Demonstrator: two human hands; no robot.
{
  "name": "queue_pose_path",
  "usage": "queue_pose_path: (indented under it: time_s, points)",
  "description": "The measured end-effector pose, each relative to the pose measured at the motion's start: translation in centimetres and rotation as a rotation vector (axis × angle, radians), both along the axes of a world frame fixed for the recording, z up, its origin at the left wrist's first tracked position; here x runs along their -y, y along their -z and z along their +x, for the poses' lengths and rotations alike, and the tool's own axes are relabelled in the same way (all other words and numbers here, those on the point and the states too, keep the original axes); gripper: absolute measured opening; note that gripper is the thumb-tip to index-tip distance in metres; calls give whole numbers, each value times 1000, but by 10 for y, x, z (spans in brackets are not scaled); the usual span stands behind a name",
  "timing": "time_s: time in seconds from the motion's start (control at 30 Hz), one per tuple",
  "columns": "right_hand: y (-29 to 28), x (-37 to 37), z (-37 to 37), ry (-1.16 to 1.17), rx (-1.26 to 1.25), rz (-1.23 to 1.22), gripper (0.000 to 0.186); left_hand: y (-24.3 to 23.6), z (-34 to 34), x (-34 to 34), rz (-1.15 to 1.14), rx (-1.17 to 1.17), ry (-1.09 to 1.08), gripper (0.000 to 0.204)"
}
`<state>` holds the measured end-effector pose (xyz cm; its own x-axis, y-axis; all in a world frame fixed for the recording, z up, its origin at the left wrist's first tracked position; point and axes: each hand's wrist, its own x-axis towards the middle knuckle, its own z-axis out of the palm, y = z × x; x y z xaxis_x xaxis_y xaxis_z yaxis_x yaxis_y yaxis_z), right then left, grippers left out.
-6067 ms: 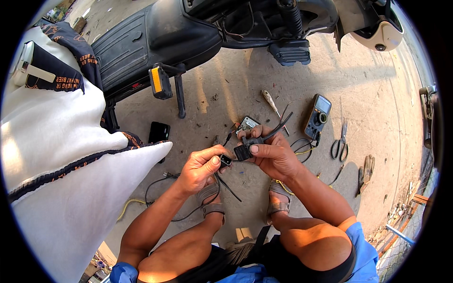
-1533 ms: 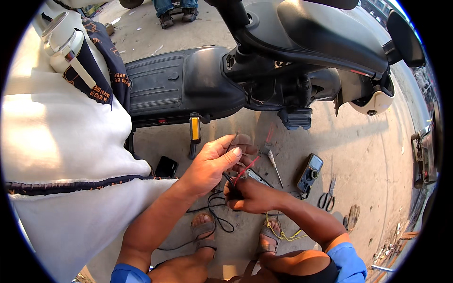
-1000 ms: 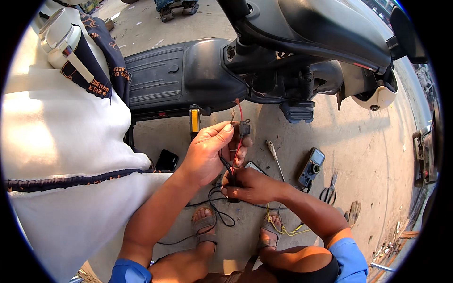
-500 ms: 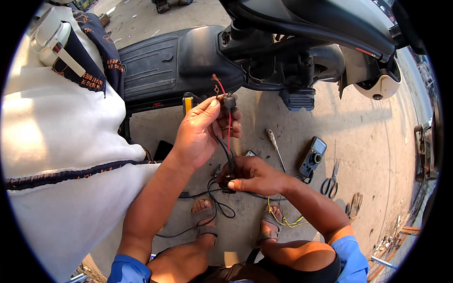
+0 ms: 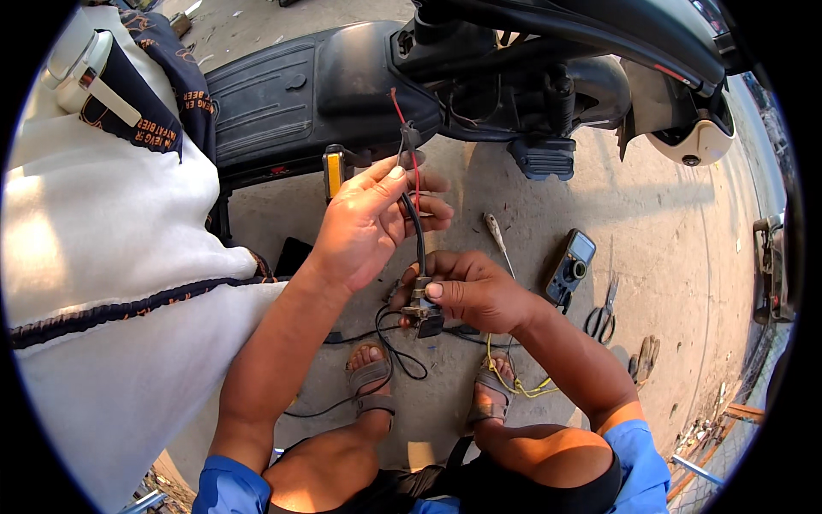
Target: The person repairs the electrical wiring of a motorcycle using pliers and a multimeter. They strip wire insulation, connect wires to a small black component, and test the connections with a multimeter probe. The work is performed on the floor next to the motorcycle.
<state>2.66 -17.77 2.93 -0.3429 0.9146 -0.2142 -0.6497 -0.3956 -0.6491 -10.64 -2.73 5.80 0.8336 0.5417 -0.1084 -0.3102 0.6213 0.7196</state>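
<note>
hands and wiring before a scooter, tools on the ground to the right

left hand [image 5: 368, 224] raised above right hand [image 5: 469, 289], a cable [image 5: 419, 236] running down between them; a connector [image 5: 410, 135] at the cable's top, just before the scooter [image 5: 360, 86]; a small part [image 5: 423, 310] in the right hand at the cable's lower end, more wires [image 5: 390, 343] trailing below it toward two sandalled feet [image 5: 372, 385]. screwdriver [image 5: 498, 238] on the ground just behind the right hand; meter [image 5: 569, 267] right of it; scissors [image 5: 604, 310] right of the meter, pliers [image 5: 646, 355] beyond. cloth-covered bulk [image 5: 111, 283] far left, beside the left forearm. helmet [image 5: 689, 128] hangs upper right.
</note>
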Motion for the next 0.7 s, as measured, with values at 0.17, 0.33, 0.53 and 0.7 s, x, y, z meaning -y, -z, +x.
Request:
queue_pose_path:
  time_s: [0.17,0.33,0.53,0.7]
  points:
    - [6,0,7,82,-307,-102,41,1,3,4,-6,-85,-35,35]
    - [3,2,9,138,-576,-233,41,24,2,6,37,-202,-5,37]
    - [-5,5,7,191,-703,-293,43,28,5,8,-56,-229,47,18]
    - [-6,6,6,206,-734,-286,39,30,7,10,-63,-253,23,18]
